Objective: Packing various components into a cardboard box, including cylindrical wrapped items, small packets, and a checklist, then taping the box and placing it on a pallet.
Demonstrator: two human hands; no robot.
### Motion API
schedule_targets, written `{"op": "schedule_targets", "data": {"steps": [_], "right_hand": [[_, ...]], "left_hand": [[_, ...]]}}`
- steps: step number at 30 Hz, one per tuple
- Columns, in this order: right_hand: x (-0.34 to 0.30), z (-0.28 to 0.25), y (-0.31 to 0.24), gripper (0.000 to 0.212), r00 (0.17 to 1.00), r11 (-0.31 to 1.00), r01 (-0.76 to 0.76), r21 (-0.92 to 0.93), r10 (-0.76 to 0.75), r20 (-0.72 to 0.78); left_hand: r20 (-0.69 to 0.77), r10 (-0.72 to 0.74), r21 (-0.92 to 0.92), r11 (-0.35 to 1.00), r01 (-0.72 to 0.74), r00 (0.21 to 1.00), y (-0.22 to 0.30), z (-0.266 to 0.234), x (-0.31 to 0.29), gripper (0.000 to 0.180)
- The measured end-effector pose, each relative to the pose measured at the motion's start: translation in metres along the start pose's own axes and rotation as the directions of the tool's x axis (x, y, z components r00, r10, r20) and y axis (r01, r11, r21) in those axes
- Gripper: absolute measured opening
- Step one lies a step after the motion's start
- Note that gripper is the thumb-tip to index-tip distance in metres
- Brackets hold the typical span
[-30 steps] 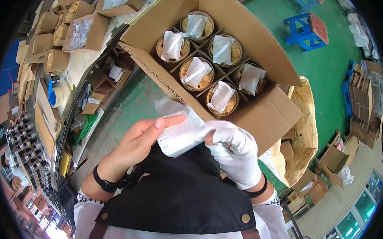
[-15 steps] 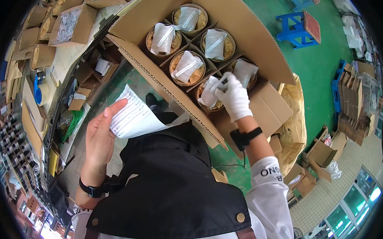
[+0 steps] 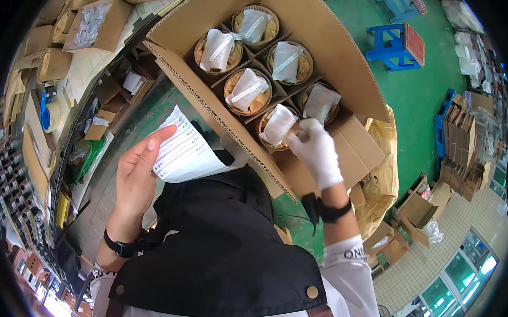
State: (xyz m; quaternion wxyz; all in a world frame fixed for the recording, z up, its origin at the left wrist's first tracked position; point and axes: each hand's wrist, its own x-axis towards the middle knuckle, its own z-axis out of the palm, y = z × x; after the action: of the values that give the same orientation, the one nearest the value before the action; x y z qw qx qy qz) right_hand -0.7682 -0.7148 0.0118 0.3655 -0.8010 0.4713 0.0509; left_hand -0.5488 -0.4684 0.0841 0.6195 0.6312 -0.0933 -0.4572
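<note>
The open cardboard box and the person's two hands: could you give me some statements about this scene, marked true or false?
1. The left hand holds a white printed sheet. True.
2. The left hand wears a glove. False: it is bare.
3. The right hand wears a white glove. True.
4. Both hands hold the sheet. False: only the left does.
5. Six white packets lie in the open cardboard box. True.
</note>
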Motion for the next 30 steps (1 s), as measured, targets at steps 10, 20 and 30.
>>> {"op": "schedule_targets", "data": {"steps": [10, 20, 30], "right_hand": [[0.015, 0.046, 0.016, 0.061, 0.999, 0.97, -0.027, -0.242, 0.014, -0.052], [-0.031, -0.034, -0.095, 0.051, 0.853, 0.601, 0.348, 0.72, -0.522, 0.023], [-0.06, -0.027, -0.109, 0.047, 0.872, 0.557, 0.198, 0.807, -0.476, 0.115]], "left_hand": [[-0.005, 0.052, 0.138, 0.989, -0.05, 0.999, -0.004, 0.004, 0.0, 0.036], [0.162, 0.141, -0.024, 0.99, -0.139, 0.977, 0.017, 0.036, 0.001, 0.049], [0.256, -0.155, -0.066, 0.982, 0.177, 0.954, 0.021, 0.038, 0.0, 0.037]]}}
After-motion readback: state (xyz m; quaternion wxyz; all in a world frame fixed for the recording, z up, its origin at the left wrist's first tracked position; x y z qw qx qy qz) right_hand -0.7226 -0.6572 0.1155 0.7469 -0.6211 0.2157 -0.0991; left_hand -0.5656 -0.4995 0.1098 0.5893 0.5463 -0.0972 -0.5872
